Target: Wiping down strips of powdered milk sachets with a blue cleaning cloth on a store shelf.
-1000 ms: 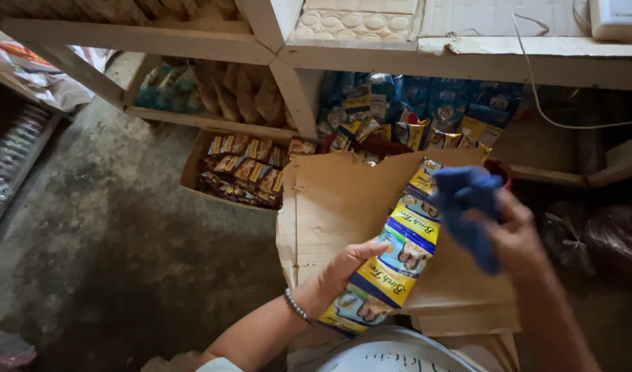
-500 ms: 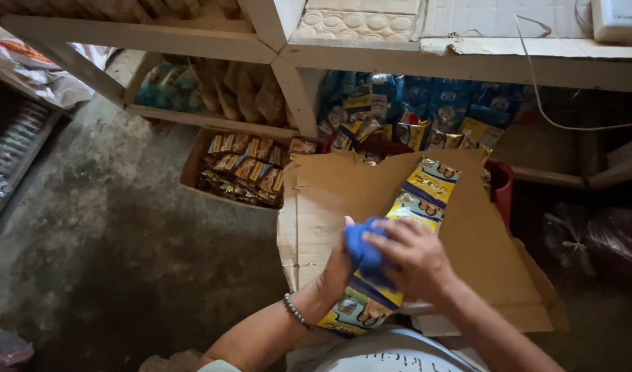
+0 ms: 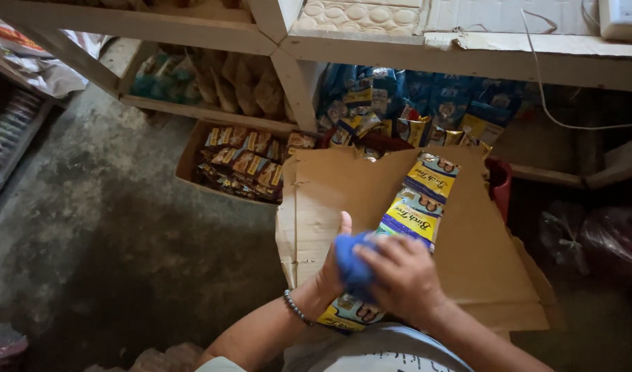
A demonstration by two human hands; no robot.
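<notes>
Okay, I hold the sachet strip (image 3: 405, 220) flat on the cardboard sheet (image 3: 337, 186) with my left hand (image 3: 333, 265) pressing its near end, right hand (image 3: 399, 275) closed round the blue cloth (image 3: 354, 265), best wiped in firm lengthwise strokes so nothing buckles.

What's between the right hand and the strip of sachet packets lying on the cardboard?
In the head view, a blue cloth lies between the right hand and the strip of packets; the left hand holds the strip's near end beside it.
</notes>
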